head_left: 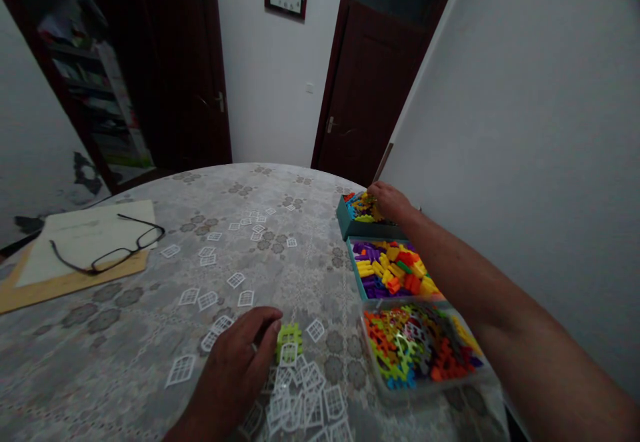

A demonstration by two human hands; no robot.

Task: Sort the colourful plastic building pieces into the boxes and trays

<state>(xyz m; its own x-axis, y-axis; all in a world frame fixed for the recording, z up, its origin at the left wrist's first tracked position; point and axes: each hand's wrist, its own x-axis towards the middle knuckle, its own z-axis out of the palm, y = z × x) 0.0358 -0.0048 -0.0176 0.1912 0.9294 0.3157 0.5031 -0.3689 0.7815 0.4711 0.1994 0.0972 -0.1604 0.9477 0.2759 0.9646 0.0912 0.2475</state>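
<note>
My left hand [237, 362] rests on the table near me, its fingers curled beside a small light-green toothed plastic piece [289, 339] with a white window piece in it; the thumb touches the piece. A heap of white window pieces [305, 399] lies just right of that hand. My right hand [389, 201] is stretched out over the farthest teal box [350, 223] of colourful pieces, fingers bent down into the pieces; what they hold is hidden.
A second teal tray [357, 275] holds purple, yellow and orange bricks. A clear tub [373, 362] holds mixed toothed pieces. White window pieces [235, 279] lie scattered mid-table. Glasses [107, 249] rest on papers at left. A wall stands close on the right.
</note>
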